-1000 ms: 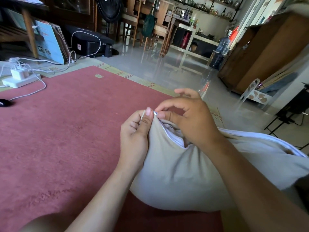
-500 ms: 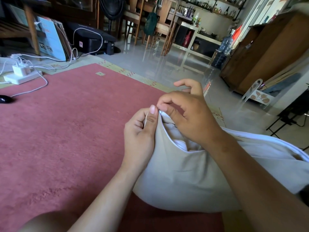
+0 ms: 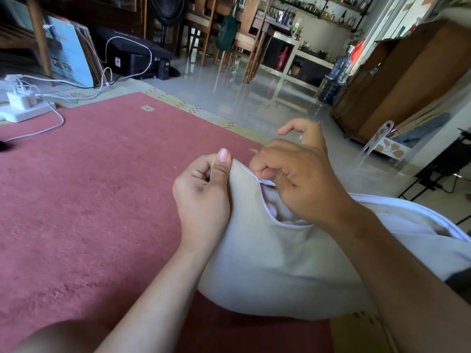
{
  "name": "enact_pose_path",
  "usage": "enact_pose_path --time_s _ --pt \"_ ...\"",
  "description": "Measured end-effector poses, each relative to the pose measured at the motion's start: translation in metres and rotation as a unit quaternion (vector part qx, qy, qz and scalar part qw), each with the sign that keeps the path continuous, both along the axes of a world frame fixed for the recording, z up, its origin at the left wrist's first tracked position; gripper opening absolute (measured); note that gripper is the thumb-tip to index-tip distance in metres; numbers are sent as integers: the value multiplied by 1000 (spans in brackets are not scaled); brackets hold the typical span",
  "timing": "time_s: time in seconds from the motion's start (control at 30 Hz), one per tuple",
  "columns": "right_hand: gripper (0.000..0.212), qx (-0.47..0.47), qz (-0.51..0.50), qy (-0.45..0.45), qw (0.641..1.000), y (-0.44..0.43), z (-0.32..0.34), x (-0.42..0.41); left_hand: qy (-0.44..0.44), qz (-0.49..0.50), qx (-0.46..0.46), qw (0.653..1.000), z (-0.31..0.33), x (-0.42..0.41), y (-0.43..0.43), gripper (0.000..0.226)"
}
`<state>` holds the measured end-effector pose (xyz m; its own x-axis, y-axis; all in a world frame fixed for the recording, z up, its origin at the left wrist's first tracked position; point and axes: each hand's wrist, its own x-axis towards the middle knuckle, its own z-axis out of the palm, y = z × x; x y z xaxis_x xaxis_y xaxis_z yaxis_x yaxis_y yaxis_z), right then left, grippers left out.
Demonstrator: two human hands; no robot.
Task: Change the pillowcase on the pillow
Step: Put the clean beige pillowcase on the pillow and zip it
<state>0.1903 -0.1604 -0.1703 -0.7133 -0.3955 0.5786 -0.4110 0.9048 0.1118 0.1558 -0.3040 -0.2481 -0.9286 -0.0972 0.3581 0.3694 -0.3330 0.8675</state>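
A pillow in a beige pillowcase (image 3: 288, 266) lies in front of me on the red carpet (image 3: 89, 200). My left hand (image 3: 204, 197) pinches the corner of the pillowcase between thumb and fingers at the end of its zipper seam. My right hand (image 3: 303, 179) pinches the small zipper pull (image 3: 263, 182) a short way along that seam. Behind the pull the seam gapes and the white pillow (image 3: 283, 215) shows inside. The white zipper edge runs on to the right, partly hidden by my right forearm.
A white power strip with a charger and cables (image 3: 23, 108) lies at the carpet's far left. Beyond the carpet are a tiled floor, wooden chairs (image 3: 244, 34), a black case (image 3: 137, 57), a wooden cabinet (image 3: 407, 80), a water bottle (image 3: 339, 70) and a black stand (image 3: 443, 171).
My right hand has moved right along the seam with the zipper pull, away from my left thumb. A short closed stretch of zipper now lies between the hands.
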Motion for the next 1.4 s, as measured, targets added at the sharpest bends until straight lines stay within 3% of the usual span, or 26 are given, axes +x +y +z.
enact_pose_path --time_s 0.2,0.43,0.5,0.6,0.63,0.7,0.77,0.83,0.9,0.97,1.03,1.13,1.3,1.4 --pt "40 -23 -20 -30 999 26 5 23 -16 -2 -8 1000 -2 -11 5 43" --pt "11 -113 -74 -75 988 38 0 44 -25 38 -32 998 -6 -16 12 45" --pt "17 -130 -96 -69 985 41 -7 60 -19 33 -47 998 -10 -17 12 41" --pt "32 -85 -111 -70 988 39 -14 83 18 35 -117 992 -9 -8 8 18" --pt "40 -54 -134 -79 986 37 -16 88 41 25 -164 985 -6 -3 7 27" --pt "55 -1 -190 -89 978 31 -22 92 137 24 -302 943 1 4 2 50" --pt "55 18 -215 -93 972 26 -28 90 241 17 -428 871 6 8 2 56" --pt "46 13 -218 -117 969 24 -34 85 252 -22 -520 816 7 7 5 52" --pt "36 5 -199 -141 970 26 -39 77 228 -44 -557 798 3 4 6 53" --pt "36 -21 -180 -166 969 26 -42 70 226 -37 -525 820 -3 2 8 44" --pt "46 -49 -181 -210 960 23 -40 65 215 -20 -456 863 -8 1 10 29" --pt "47 -14 -195 -255 947 24 -38 59 171 -11 -362 916 -15 2 15 16" --pt "45 9 -220 -293 930 25 -36 55 142 -8 -305 942 -17 6 22 20" --pt "39 -62 -170 -320 930 33 -26 61 142 -3 -318 937 -18 -3 22 44"
